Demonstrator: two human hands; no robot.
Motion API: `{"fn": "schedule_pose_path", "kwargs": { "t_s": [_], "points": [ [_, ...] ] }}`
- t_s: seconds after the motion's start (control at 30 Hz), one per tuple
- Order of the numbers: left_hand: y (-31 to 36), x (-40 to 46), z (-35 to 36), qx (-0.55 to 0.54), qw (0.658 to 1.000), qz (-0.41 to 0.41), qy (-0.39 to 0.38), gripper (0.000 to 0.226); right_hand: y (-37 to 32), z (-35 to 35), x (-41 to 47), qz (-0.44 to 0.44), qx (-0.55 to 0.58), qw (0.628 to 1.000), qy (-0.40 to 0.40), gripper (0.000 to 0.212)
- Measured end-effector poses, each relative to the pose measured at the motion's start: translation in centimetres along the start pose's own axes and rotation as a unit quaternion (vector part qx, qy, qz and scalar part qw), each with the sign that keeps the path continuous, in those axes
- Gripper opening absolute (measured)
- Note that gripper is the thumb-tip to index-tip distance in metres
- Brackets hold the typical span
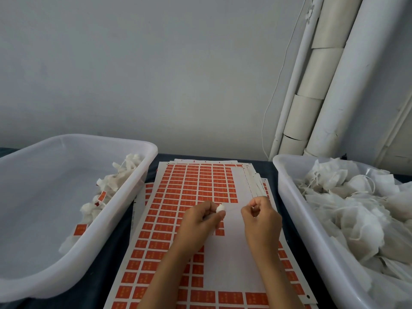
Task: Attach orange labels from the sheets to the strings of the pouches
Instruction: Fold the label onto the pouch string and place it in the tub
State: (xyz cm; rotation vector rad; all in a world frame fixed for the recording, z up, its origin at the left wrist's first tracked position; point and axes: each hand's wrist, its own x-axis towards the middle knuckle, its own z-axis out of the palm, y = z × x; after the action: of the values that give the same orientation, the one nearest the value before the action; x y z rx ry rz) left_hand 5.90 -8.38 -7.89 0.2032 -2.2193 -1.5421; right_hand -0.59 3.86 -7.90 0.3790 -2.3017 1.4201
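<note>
The left hand [201,219] has its fingers curled, thumb and fingertips pinching a small bunched white pouch [220,208] that pokes out just past the fingertips. From that pouch a thin string [233,211] runs taut across the gap to the right hand [262,216], whose thumb and forefinger are pressed together on the string's far end, the other fingers folded into the palm. Both hands hover close together, apart from each other, over the near sheet of orange labels [169,219]; whether they touch the paper cannot be told. Directly beneath the fingers that sheet shows a bare white patch where labels are gone, with rows of orange labels to the left of the left hand's fingers and along the near edge. Beyond the fingertips lies another label sheet [196,179], overlapping the near one, atop a fanned stack of sheets, its right-hand column stripped bare. Well out to the left of the left hand's fingers stands a translucent white tub [66,143] holding a small heap of pouches with orange labels [100,197] against its right wall. Out to the right of the right hand's fingers a second white tub [289,186] is piled with unlabelled white pouches [356,208] and loose strings. All rests on a dark table [111,264], with a grey wall and pale pipes behind.
</note>
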Motion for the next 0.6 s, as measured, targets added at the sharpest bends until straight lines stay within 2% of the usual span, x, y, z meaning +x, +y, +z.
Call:
{"fn": "schedule_pose_path", "kwargs": {
  "t_s": [0.07,0.17,0.3,0.43,0.6],
  "points": [
    [-0.1,0.0,0.0,0.002,1.000,-0.004,0.003,0.019,0.2,0.0,0.1,-0.010,-0.003,1.000,-0.010,0.015],
    [-0.3,0.0,-0.2,0.027,0.999,-0.014,0.011,0.018,0.5,0.0,0.2,-0.041,-0.026,0.996,-0.071,0.014],
    [-0.7,0.2,-0.5,0.034,0.999,-0.008,0.011,0.017,0.7,0.0,-0.1,-0.103,-0.056,0.980,-0.159,0.042],
    [-1.1,0.3,-0.4,0.039,0.999,0.014,0.008,0.016,0.4,0.6,-0.6,-0.197,-0.103,0.948,-0.226,0.028],
    [-1.4,0.4,-0.4,0.047,0.999,0.018,0.012,0.015,0.3,0.6,-0.8,-0.157,-0.053,0.960,-0.225,0.009]
  ]
}}
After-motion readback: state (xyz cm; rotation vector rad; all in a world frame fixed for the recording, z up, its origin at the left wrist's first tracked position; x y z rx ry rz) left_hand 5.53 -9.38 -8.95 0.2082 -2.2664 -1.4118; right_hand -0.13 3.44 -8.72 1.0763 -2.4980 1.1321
